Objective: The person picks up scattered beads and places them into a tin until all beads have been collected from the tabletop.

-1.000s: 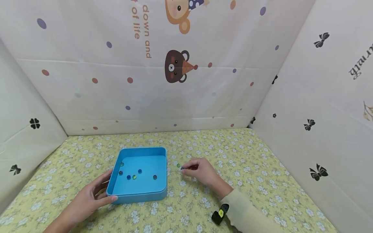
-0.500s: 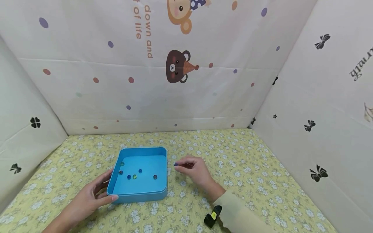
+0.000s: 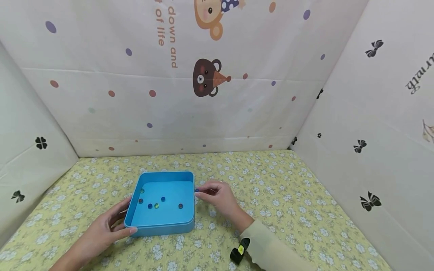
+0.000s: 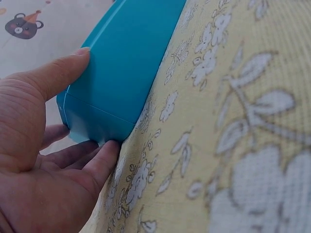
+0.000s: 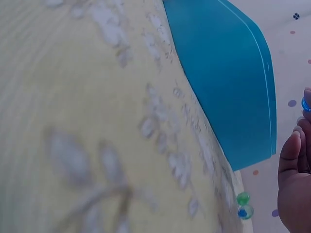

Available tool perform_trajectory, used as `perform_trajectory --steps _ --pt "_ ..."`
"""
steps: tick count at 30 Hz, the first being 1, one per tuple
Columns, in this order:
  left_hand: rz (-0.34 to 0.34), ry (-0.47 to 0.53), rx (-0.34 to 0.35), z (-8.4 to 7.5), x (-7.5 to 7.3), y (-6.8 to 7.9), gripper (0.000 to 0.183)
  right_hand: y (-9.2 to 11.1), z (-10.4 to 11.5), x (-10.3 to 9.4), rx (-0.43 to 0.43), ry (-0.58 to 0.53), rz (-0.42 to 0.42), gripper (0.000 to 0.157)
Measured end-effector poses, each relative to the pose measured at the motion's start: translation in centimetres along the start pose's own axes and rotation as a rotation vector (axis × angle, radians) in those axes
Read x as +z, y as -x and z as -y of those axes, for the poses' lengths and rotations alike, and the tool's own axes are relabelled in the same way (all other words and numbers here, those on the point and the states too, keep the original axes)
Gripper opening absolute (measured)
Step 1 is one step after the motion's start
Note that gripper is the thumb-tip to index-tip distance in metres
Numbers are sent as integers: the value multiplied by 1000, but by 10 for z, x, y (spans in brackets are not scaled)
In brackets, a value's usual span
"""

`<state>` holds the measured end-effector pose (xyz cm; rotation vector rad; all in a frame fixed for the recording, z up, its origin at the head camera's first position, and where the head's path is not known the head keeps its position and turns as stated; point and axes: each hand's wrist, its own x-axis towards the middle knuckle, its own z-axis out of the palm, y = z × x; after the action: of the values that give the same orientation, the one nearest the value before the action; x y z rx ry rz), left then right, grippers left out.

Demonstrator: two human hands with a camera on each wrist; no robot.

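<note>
A square blue plastic box (image 3: 162, 229) sits left of centre in the head view, with several glass marbles on its floor, among them a blue marble (image 3: 163, 199) and a yellow-green marble (image 3: 156, 206). My left hand (image 3: 98, 231) holds the box's near left corner, thumb on the front wall and fingers against the side, as the left wrist view also shows. Between thumb and fingertips my right hand (image 3: 218, 195) pinches another blue marble (image 3: 197, 191), right at the box's right rim. That marble (image 5: 305, 104) shows at the edge of the right wrist view.
Two more marbles, a green marble (image 5: 243, 198) and a clear-and-blue marble (image 5: 246, 212), lie on the cloth beyond the box in the right wrist view. A flowered yellow tablecloth (image 3: 278, 195) covers the table. Printed white sheets (image 3: 169, 113) stand behind and on both sides.
My right hand has moved left with the blue marble, from the cloth right of the box to its right rim. The left hand and box have stayed put.
</note>
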<state>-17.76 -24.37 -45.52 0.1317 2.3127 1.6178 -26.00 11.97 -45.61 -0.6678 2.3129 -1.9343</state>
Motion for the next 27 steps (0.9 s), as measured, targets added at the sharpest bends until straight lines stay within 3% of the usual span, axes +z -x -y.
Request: perform_trajectory --steps 7,16,27 --pt "-6 -35 14 0 0 0 101 -7 3 10 -48 20 0 21" --pt "-4 -37 1 0 0 0 103 -15 14 25 18 12 -23 21" --pt "4 -25 -3 0 -1 0 102 -29 28 42 24 64 -8 18"
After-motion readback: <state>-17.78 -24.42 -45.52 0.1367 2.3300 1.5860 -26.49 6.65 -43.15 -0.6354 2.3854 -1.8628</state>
